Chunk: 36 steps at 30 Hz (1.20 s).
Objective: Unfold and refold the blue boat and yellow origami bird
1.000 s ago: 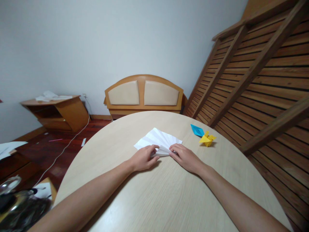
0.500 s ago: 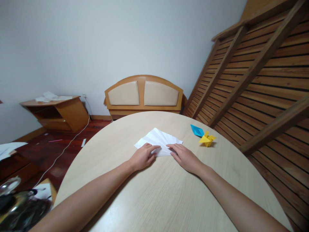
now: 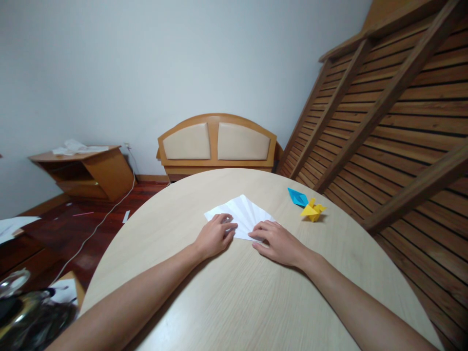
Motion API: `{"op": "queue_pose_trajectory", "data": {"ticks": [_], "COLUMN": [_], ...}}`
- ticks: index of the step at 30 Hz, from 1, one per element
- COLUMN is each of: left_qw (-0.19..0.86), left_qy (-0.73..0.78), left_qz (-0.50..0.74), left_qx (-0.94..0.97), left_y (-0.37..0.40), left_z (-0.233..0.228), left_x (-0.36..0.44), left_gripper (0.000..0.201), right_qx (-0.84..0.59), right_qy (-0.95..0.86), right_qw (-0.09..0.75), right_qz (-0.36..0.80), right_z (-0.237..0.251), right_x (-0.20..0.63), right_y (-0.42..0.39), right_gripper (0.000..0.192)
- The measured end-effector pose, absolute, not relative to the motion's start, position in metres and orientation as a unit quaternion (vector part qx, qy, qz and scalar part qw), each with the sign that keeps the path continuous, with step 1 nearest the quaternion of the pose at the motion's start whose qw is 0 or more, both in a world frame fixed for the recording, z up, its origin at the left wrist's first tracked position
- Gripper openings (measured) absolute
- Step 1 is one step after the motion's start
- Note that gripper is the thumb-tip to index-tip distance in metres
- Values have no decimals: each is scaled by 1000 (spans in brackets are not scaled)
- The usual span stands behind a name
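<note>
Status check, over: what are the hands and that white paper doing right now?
Left hand and right hand both flat on the pleated white paper, pressing its near edge to the table. Blue and yellow origami sit apart, to the right.

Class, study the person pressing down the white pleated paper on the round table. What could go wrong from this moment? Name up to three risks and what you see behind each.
1. The white pleated paper fans out beyond the left hand and right hand, which press only its near edge; the far pleats may spring open.
2. The table looks smooth, so the paper might slide and creases go crooked.
3. The blue paper figure and yellow paper figure lie close to the right hand; a sweep could knock them.
</note>
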<state>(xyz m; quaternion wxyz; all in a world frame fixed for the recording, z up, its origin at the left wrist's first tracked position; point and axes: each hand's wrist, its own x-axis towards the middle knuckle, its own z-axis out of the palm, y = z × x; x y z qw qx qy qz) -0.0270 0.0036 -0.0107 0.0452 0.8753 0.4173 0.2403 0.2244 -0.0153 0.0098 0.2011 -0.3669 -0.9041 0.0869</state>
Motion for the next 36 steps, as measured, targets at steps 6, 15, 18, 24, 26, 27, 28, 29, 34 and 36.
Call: {"op": "queue_pose_trajectory", "data": {"ticks": [6,15,18,24,26,27,28,29,34,36], "left_qw": [23,25,22,35,35,33,29,24,5,13], "left_qy": [401,408,424,428,424,422,421,421,420,422], "left_qz": [221,191,188,195,196,194,191,187,156,144], "left_qx": [889,892,885,882,884,885,886,888,894,895], "left_y": [10,-6,-8,-7,-6,-6,-6,-6,-5,-5], "left_z": [-10,3,2,-1,-2,-2,-2,-2,-3,-4], "left_x": [-27,-20,-20,-23,-24,-24,-24,-24,-27,-29], "left_gripper": [28,27,34,44,42,41,39,39,44,47], "right_qx": [-315,-269,-266,-311,-329,-336,-344,-349,-368,-367], "right_qy": [-923,-935,-938,-925,-918,-916,-913,-912,-907,-906], "right_qw": [191,180,173,191,195,194,196,195,186,190], "right_qz": [111,148,143,108,101,100,98,97,87,88], "right_z": [18,23,24,22,21,19,18,17,12,11], "right_x": [216,213,217,238,247,252,256,259,268,268], "right_y": [-26,-32,-31,-20,-14,-12,-9,-7,-1,-1], "right_gripper": [25,31,35,43,43,46,50,53,55,51]}}
